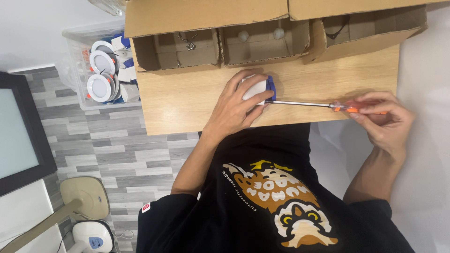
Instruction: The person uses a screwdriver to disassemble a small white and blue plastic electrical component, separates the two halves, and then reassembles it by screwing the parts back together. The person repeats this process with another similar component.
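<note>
A small white and blue block (257,89) is gripped on the wooden table (187,103) by the left hand (236,105), just before the cardboard boxes (220,44). An orange-handled screwdriver (323,106), pinched by the right hand (386,119) near the table's right edge, is set against it.

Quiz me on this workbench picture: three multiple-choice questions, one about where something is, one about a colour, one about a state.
1. Where is the clear bin of round white lamps?
A. on the floor beside the table
B. on the table
C. inside a cardboard box

2. What colour is the screwdriver handle?
A. green
B. orange
C. black

3. How is the white and blue part held?
A. lying untouched
B. lifted in the air
C. pressed onto the table under the left hand

Answers: 1 A, it stands on the grey floor; 2 B, orange shows in the right hand; 3 C, fingers cover it on the wood.
</note>
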